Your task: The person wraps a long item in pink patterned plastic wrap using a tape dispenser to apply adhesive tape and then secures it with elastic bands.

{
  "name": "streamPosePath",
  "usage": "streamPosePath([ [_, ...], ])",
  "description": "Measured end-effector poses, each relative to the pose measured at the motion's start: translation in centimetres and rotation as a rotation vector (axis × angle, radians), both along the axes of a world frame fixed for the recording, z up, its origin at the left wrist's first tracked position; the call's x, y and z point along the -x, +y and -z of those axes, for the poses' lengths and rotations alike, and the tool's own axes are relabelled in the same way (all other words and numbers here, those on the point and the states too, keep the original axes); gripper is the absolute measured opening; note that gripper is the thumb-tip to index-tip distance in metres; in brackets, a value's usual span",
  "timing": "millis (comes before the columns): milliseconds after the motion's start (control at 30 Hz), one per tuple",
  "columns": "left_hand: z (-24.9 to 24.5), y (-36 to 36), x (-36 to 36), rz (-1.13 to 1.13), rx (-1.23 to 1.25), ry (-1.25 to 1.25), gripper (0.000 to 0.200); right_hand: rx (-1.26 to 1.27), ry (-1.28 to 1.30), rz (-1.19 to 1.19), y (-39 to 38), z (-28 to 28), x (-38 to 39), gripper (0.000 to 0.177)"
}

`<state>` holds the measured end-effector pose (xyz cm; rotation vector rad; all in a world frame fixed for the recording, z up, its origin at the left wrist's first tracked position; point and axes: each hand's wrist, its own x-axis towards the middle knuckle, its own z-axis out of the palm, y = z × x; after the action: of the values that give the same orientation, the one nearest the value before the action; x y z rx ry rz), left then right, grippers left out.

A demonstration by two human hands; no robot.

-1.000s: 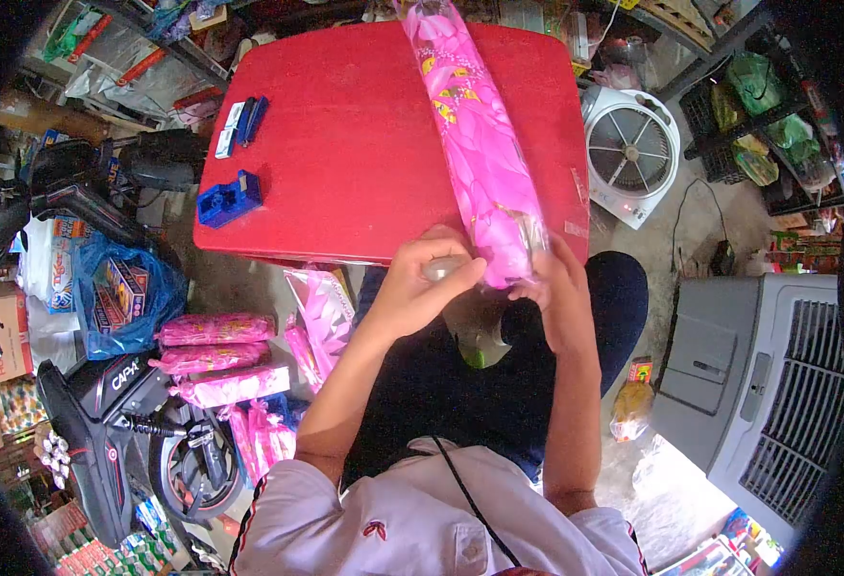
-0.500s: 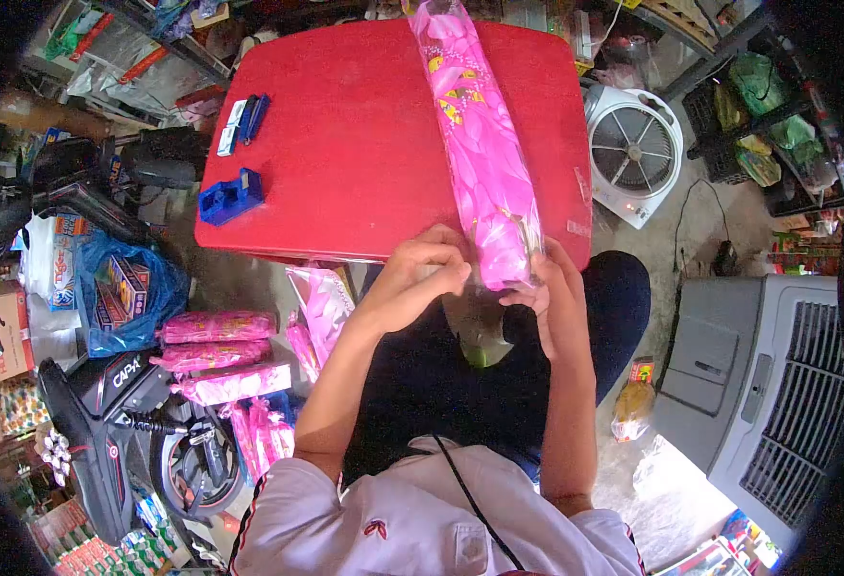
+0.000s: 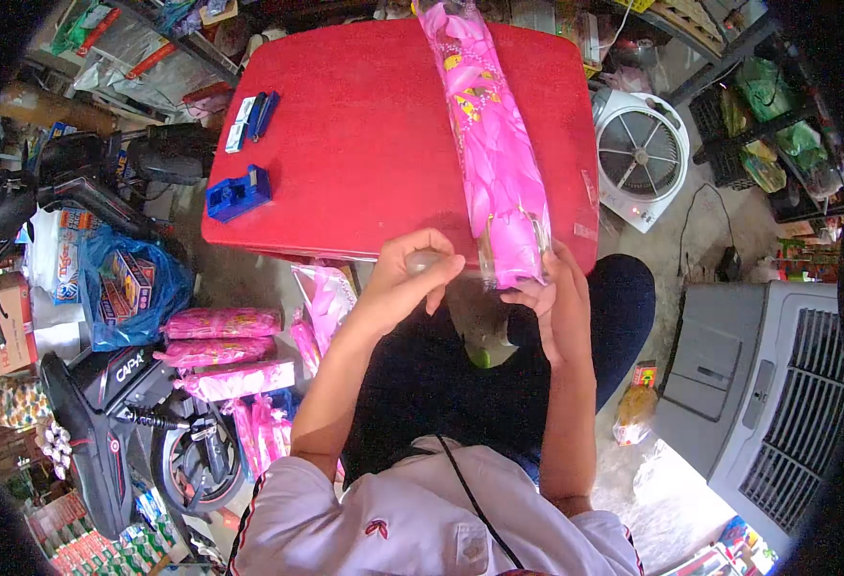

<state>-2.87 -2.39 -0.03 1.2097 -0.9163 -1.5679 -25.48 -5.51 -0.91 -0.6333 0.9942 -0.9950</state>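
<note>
A long pink package (image 3: 504, 158) in clear plastic, printed with yellow and white patterns, lies across the right side of the red table (image 3: 345, 144). Its near end sticks out over the front edge. There my right hand (image 3: 558, 300) is closed on the package's end, fingers at its lower right corner. To the left of that end, apart from it, is my left hand (image 3: 405, 276), with thumb and fingers pinched together. A pale, shiny spot shows between them, too small to name.
A blue tape dispenser (image 3: 239, 193) and a blue cutter (image 3: 266, 112) beside a small white box (image 3: 241, 125) lie at the table's left. Pink packages (image 3: 220, 324) are stacked at lower left, near a motorbike (image 3: 105, 432). A fan (image 3: 641, 154) stands right.
My left hand has drawn slightly left, away from the package's end, and its fingers have curled more. My right hand stays at the package. The whole view has shifted a little.
</note>
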Motion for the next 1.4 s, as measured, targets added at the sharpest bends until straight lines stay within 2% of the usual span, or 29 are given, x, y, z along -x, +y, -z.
streamPosePath([
  [200,2.0,0.5,0.4,-0.008,-0.047,-0.143,0.019,-0.006,0.024,0.011,0.1,-0.1,-0.2,0.040],
  [400,3.2,0.6,0.7,-0.059,0.043,-0.196,0.021,0.010,0.029,-0.006,0.0,0.3,0.0,0.040],
  [500,3.7,0.4,1.0,-0.068,0.127,-0.338,0.022,0.011,0.045,0.007,0.0,0.1,-0.1,0.039],
  [600,3.1,0.4,1.4,-0.096,0.009,-0.193,0.022,-0.009,0.071,0.031,0.1,-0.3,-0.3,0.037],
  [700,2.8,0.6,1.2,-0.092,0.017,-0.219,0.020,0.018,0.347,-0.027,0.2,-2.0,-0.3,0.037],
  [800,2.5,0.8,0.5,-0.073,0.028,-0.234,0.020,0.701,1.289,0.129,-0.8,-1.6,0.9,0.043],
  [833,2.4,0.7,0.6,-0.085,0.036,-0.234,0.021,0.607,1.260,0.168,-0.9,-2.5,0.7,0.049],
  [933,1.4,0.8,1.0,-0.117,0.025,-0.254,0.023,0.959,1.294,0.168,-1.5,-4.0,0.0,0.052],
  [967,0.7,0.8,1.0,-0.117,0.004,-0.266,0.024,1.067,1.197,0.019,-1.4,-4.9,-0.5,0.058],
  [1067,0.1,0.8,0.4,-0.077,-0.034,-0.277,0.027,1.178,0.974,-0.504,-1.7,-7.2,-1.9,0.063],
  [1200,-0.6,1.4,-0.2,-0.013,-0.036,-0.224,0.029,1.417,1.056,-0.585,-2.0,-6.7,-4.1,0.069],
  [1267,-0.9,1.7,-0.4,-0.012,-0.024,-0.195,0.030,1.442,1.013,-0.580,-1.8,-6.2,-5.3,0.060],
  [1400,0.1,1.9,-1.7,0.063,0.048,-0.444,0.033,1.386,0.933,-0.652,-2.4,-5.7,-6.4,0.041],
])
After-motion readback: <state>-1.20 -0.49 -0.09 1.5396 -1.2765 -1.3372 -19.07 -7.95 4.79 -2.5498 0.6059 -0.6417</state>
